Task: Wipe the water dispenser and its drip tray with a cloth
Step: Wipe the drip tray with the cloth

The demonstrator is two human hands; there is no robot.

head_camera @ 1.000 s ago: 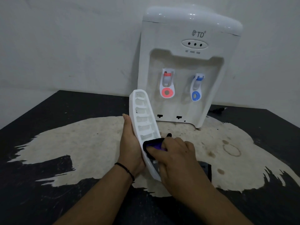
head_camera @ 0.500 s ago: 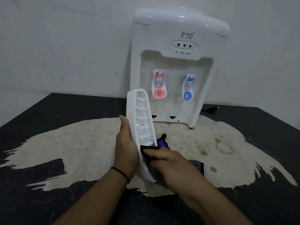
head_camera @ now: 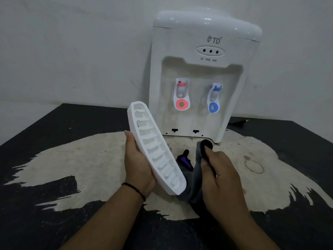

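The white water dispenser (head_camera: 203, 76) stands at the back of the table against the wall, with a red tap and a blue tap. My left hand (head_camera: 138, 165) holds the white slatted drip tray (head_camera: 155, 148) from behind, tilted on edge with its grille facing right. My right hand (head_camera: 219, 170) grips a dark grey cloth (head_camera: 195, 179) just right of the tray. The cloth hangs down from my fingers, apart from the tray's grille. A black and purple part of the cloth (head_camera: 184, 159) shows between the tray and my hand.
The black table (head_camera: 45, 222) has a large worn pale patch (head_camera: 86, 163) in its middle with ring stains at the right. A black power plug (head_camera: 239, 122) lies behind the dispenser's right side. A pale wall rises behind.
My right hand has drawn the cloth off the tray's lower grille and moved it to the right. The tray stays in my left hand, tilted slightly more.
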